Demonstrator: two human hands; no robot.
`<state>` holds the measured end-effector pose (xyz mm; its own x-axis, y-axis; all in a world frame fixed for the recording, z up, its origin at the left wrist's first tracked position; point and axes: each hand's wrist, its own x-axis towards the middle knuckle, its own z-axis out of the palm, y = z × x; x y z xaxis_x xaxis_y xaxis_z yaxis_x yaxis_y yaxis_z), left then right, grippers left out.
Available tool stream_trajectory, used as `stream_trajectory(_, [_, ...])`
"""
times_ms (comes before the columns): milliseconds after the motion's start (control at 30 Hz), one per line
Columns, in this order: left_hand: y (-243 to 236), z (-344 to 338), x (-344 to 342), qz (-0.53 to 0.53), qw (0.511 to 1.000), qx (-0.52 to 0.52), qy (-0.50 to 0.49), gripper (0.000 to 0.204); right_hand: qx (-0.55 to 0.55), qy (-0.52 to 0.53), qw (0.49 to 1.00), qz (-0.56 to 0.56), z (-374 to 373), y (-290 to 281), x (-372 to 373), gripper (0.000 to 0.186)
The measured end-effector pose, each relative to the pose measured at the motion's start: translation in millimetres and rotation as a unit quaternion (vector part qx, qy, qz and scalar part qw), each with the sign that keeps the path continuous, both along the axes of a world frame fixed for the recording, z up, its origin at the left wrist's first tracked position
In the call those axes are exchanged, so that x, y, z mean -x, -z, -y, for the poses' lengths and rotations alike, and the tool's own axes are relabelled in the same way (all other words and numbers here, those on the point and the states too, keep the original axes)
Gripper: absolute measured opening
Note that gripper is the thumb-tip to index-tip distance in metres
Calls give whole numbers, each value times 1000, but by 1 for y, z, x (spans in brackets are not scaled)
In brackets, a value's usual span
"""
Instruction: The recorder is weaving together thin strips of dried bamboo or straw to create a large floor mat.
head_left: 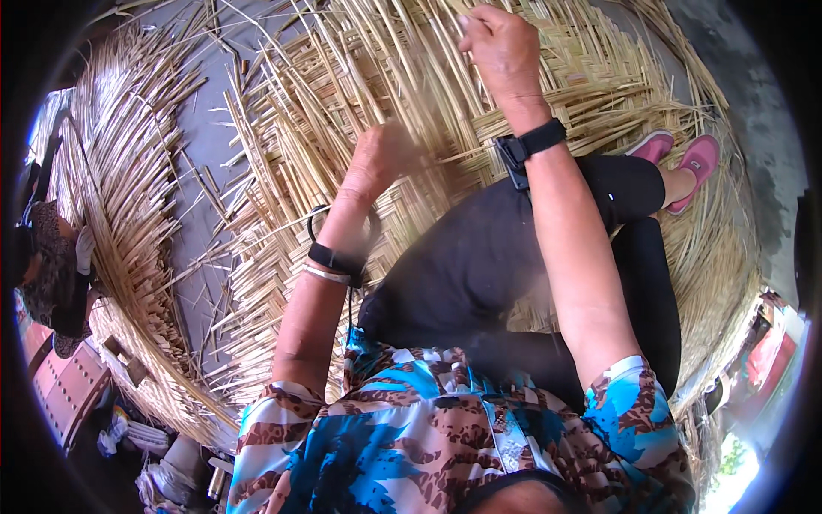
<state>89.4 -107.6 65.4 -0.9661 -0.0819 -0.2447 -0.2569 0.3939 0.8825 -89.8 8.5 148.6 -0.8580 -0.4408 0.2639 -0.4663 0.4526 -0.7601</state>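
Observation:
I sit on a large woven mat (300, 171) of pale yellow reed strips in a slanting weave. Over its middle is my left hand (377, 158), its fingers smeared by motion, so their grip is hidden. Farther off and to the right, my right hand (505, 56) is raised over the mat with its fingers curled closed. Whatever those fingers may hold does not show. Long loose reed strips (360, 60) lie lengthwise between and beyond the hands, their ends unwoven.
Bundled reeds (128, 171) fill the left side, across a strip of grey floor (201, 111). A person in dark patterned clothing (56, 265) is at the far left. My legs (479, 248) are folded on the mat. Pink shoes (698, 167) are at the right.

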Motion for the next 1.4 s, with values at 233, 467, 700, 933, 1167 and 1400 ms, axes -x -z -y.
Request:
stream_trajectory(233, [-5, -16, -7, 74, 973, 168, -142, 23, -25, 28, 999, 25, -25, 19, 2, 20])
stream_trajectory(467, [-4, -23, 2, 76, 936, 328, -99, 28, -63, 52, 997, 17, -22, 18, 4, 19])
stream_trajectory(700, [-8, 10, 34, -67, 957, 228, -166, 20, -82, 68, 993, 43, -10, 32, 5, 17])
stream_trajectory(933, [-17, 8, 55, 128, 981, -28, -139, 35, -40, 115, 989, 88, -13, 62, 11, 17])
stream_trajectory(1167, [-13, -1, 70, 52, 949, -224, -216, 50, -127, 131, 976, 120, -11, 90, 8, 19])
stream_trajectory(1400, [1, 8, 81, 66, 933, -309, -174, 43, -9, 115, 975, 189, -11, 82, 8, 23])
